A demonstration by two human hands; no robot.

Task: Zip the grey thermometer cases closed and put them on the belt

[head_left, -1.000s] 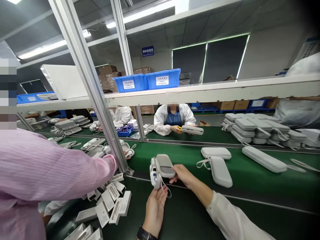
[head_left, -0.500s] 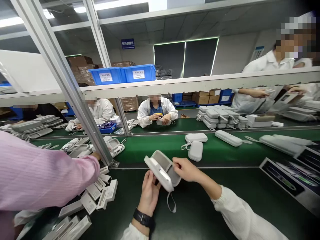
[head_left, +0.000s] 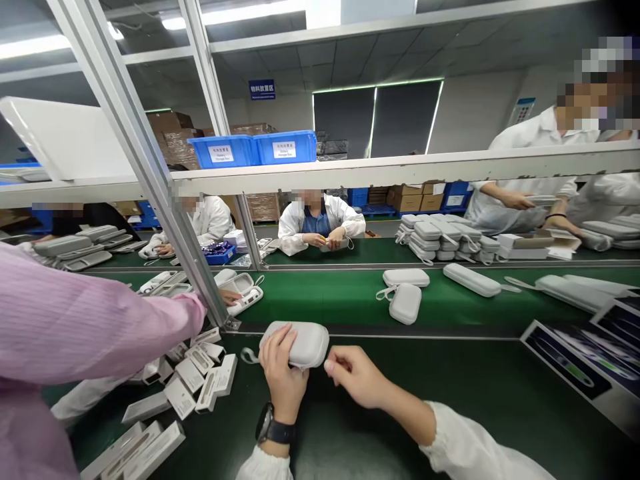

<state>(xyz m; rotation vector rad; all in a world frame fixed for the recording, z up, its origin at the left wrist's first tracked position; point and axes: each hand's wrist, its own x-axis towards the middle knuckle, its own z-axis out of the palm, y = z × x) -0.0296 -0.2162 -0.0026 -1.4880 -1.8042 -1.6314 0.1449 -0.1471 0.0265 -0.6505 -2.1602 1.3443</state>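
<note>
My left hand (head_left: pixel 284 377) grips a light grey zip case (head_left: pixel 309 341) above the dark green bench, fingers over its top and left end. The case's lid is down, and a wrist strap (head_left: pixel 249 355) sticks out at its left. At the case's lower right corner, my right hand (head_left: pixel 357 375) has thumb and forefinger pinched together; whatever is between them, perhaps a zip pull, is too small to make out. Beyond the case, two grey cases (head_left: pixel 405 303) lie on the green conveyor belt (head_left: pixel 320 293).
Small white boxes (head_left: pixel 183 393) lie at the left, beneath a co-worker's pink sleeve (head_left: pixel 100 320). A metal post (head_left: pixel 150 167) rises at left. Printed dark boxes (head_left: pixel 565 360) stand at right. More grey cases (head_left: pixel 435 233) are stacked across the belt, where several people work.
The case was open with a white device showing inside; now its lid is down and it is turned level, further left. My right hand has moved lower, to its corner.
</note>
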